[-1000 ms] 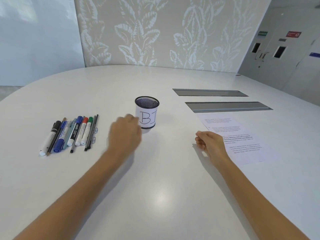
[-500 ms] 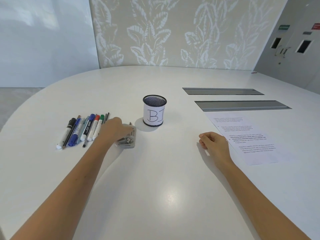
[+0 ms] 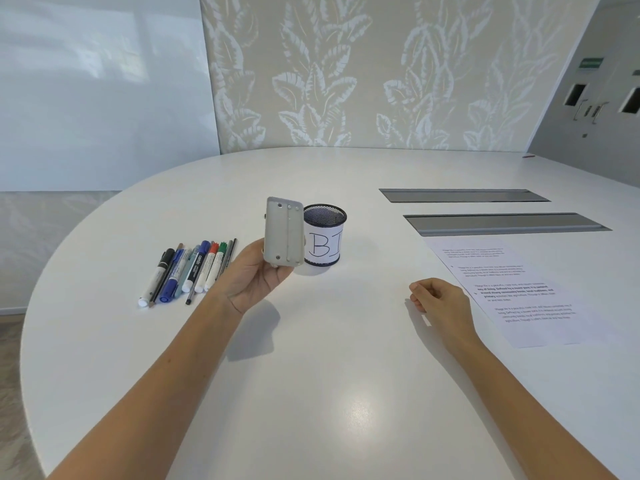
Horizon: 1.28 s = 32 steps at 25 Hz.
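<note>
Centre frame: left hand (image 3: 258,278) grasps a grey tool (image 3: 284,233) upright (riveted underside showing) beside a mesh pen cup (image 3: 325,237); right hand (image 3: 440,299) rests loosely curled, empty.

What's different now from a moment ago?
The left hand, which was reaching down to the hole punch on the table, now grips it and has lifted it upright near the pen cup. The right hand, pens, pen cup and paper stayed put.
</note>
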Tool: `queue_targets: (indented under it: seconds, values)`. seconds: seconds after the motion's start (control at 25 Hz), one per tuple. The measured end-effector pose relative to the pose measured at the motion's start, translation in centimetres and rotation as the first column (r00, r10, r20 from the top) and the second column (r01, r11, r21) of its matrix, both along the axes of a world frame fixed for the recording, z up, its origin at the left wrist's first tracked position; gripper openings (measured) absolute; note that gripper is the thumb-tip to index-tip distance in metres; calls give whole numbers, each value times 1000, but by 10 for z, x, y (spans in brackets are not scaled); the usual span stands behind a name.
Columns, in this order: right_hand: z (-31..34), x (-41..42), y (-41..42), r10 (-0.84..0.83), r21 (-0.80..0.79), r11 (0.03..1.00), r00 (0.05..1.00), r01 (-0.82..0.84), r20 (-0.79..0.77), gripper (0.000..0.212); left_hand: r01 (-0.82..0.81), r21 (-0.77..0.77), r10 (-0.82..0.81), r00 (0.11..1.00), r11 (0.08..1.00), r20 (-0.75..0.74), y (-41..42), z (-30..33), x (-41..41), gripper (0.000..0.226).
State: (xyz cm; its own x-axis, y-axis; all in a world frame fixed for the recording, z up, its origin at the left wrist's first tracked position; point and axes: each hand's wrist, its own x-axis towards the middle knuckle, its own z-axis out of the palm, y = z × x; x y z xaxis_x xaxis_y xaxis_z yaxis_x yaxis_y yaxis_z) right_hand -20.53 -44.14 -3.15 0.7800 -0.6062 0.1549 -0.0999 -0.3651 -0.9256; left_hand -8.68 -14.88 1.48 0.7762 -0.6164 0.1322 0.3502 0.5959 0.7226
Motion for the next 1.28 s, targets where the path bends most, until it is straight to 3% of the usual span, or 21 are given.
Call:
queue_targets:
  seconds: [0.16, 0.36, 0.56, 0.68, 0.88, 1.04, 1.28]
  values:
    - [1, -1, 1, -2, -11, 1000, 1000, 2, -6, 14, 168, -78, -163, 985, 983, 62, -4, 2, -4, 42]
    - [1, -1, 2, -4, -26, 1000, 1000, 3, -8, 14, 180, -60, -175, 980, 982, 91, -1, 0, -4, 48]
    - [2, -2, 3, 12, -9, 1000, 1000, -12, 1, 13, 95, -39, -92, 992, 995, 91, 11, -1, -4, 45]
    - [1, -2, 2, 22, -15, 1000, 1000, -22, 4, 13, -14, 34, 11, 994, 999, 113, 21, 7, -2, 20]
    - [1, -1, 2, 23, -9, 1000, 1000, -23, -2, 12, -164, 139, 133, 969, 977, 210, 44, 31, 9, 33]
    - [0, -1, 1, 18, -17, 1000, 1000, -18, -3, 12, -245, 132, 203, 942, 961, 269, 59, 43, 15, 16]
    - [1, -2, 4, 8, -43, 999, 1000, -8, -12, 12, -343, 266, 326, 939, 901, 107, 52, 27, 14, 13]
